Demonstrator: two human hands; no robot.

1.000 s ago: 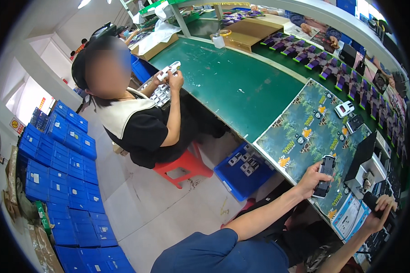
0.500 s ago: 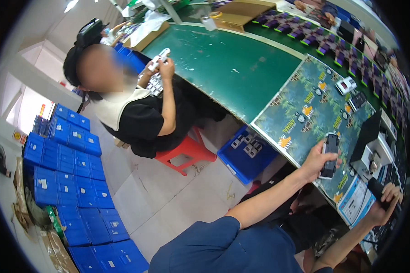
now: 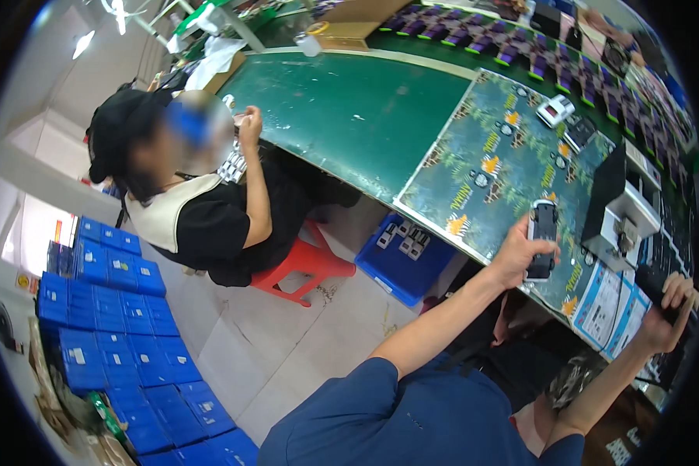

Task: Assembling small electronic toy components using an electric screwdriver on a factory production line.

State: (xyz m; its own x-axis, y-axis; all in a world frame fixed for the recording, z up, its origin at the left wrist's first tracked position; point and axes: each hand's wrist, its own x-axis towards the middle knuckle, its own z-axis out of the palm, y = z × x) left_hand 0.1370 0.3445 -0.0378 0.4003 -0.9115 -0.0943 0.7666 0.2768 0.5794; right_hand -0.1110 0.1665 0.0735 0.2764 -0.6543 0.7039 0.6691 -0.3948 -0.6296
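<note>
My left hand is closed around a toy car turned underside up, its black base and white edge showing. It is over the printed mat, near the mat's front edge. At the far right my right hand has its fingers curled at a dark object; its kind is hard to make out in the shadow. Further back on the mat lie a white toy car and a dark piece of similar size. Between my hands and slightly behind stands a grey metal fixture.
Printed sheets lie at the mat's near right corner. A conveyor carries several purple-and-black parts behind. To my left, another person sits on a red stool. A blue bin with small white parts and stacked blue crates stand on the floor.
The view has turned, so the bench appears shifted left and up. My left hand still holds the toy car, and my right hand stays by the dark object. The seated person's hands are lower.
</note>
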